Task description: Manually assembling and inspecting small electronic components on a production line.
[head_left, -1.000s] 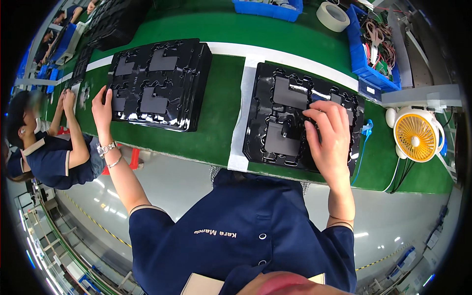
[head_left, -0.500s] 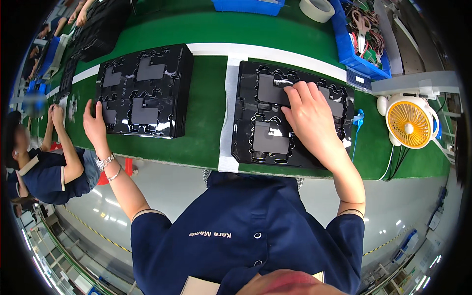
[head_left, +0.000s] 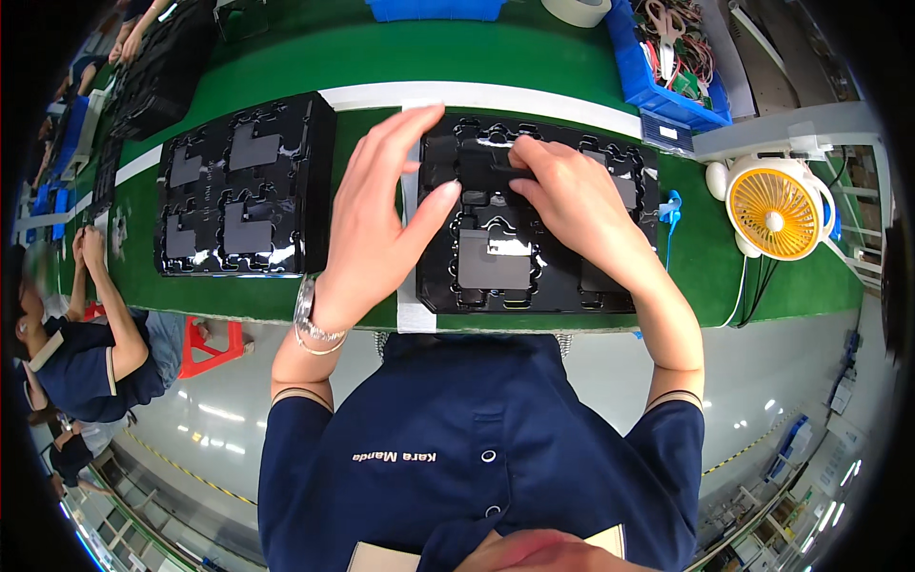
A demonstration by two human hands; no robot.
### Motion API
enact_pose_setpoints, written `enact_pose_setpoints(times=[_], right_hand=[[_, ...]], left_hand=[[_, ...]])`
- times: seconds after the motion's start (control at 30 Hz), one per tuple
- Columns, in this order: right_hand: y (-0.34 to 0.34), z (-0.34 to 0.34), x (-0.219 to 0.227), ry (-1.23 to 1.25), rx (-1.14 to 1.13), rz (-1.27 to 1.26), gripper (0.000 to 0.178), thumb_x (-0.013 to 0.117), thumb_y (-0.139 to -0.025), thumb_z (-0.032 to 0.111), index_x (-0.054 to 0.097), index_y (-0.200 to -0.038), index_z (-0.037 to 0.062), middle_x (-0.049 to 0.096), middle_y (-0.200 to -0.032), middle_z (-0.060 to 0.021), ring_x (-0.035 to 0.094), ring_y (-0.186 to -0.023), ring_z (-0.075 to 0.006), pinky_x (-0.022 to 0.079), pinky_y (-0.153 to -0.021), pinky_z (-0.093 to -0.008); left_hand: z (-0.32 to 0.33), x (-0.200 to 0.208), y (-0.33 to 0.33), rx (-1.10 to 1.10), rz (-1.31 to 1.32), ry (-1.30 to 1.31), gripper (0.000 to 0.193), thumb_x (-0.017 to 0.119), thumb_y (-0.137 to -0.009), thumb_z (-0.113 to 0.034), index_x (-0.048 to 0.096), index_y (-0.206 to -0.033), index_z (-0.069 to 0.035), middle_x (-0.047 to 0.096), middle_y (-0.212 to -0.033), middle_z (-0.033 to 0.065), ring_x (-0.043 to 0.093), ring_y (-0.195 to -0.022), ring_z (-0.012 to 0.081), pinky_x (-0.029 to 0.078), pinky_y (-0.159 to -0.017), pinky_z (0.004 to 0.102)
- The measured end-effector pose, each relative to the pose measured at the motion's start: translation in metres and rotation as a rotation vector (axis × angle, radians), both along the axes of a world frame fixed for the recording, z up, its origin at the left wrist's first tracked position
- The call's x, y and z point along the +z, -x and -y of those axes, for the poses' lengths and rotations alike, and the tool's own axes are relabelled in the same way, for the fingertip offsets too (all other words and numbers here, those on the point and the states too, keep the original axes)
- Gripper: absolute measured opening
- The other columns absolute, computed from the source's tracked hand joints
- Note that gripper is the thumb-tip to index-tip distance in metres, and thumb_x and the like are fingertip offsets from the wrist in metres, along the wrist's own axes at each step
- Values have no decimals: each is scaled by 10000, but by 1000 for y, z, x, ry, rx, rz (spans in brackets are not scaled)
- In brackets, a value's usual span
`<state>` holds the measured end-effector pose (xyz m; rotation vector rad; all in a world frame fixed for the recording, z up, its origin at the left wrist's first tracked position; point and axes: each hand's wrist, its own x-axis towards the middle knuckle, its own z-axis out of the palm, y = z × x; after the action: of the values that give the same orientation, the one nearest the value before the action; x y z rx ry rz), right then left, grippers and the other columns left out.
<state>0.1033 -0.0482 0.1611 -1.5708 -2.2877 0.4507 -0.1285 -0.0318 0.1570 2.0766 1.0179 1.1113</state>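
Head cam: blk moulded tray (head_left: 440,276) at 1 o'clock off frame ctr, grey L-shaped plate (head_left: 491,274) seated at tray's 7. L hand (head_left: 376,219) open, fingers spread by tray's 9 o'clock edge — can't tell if touching. R hand (head_left: 586,205) curled, thumb + index close together by the 11 o'clock pocket (head_left: 484,157); can't tell if gripping. Plate prob light, stiff, scuff-prone; take by opp. edges at the cutouts. Tray looks slick, thin, bit flexy — hold by rim. Pocket contents too dark to read; R forearm (head_left: 675,315) part-hides tray's 4–5; glare on plate.
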Motion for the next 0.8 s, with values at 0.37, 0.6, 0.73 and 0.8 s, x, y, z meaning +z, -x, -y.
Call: enact_pose_setpoints(times=[0.37, 0.6, 0.73, 0.8], right_hand=[[6, -9, 12, 254, -42, -641, 139, 637, -954, 100, 569, -1023, -1, 613, -827, -29, 536, -770, -106, 460, -736, -272], [8, -8, -2, 346, -45, -710, 156, 630, -965, 124, 592, -1032, -12, 647, -863, -56, 570, -784, -120, 475, -760, -288], [11, -6, -9, 187, -36, -724, 159, 632, -958, 125, 609, -1030, -15, 684, -852, -115, 625, -709, -173, 497, -671, -326], [11, -5, -11, 153, -29, -719, 161, 630, -957, 123, 611, -1033, -18, 679, -865, -121, 646, -731, -195, 510, -687, -339]], left_hand=[[-24, -8, -20, -247, 386, 736, 282, 677, -963, -194, 568, -1144, -8, 668, -968, 54, 680, -756, 102, 514, -633, 233], [-18, -26, -21, -201, 400, 732, 230, 647, -968, -163, 561, -1117, -10, 666, -917, 51, 669, -671, 102, 498, -574, 217], [-13, -22, -26, -154, 364, 685, 261, 646, -956, -131, 531, -1136, 19, 665, -875, 53, 681, -675, 120, 530, -587, 242], [-10, -24, -29, -128, 315, 643, 304, 661, -940, -133, 521, -1147, 40, 666, -864, 66, 694, -682, 140, 548, -599, 265]])
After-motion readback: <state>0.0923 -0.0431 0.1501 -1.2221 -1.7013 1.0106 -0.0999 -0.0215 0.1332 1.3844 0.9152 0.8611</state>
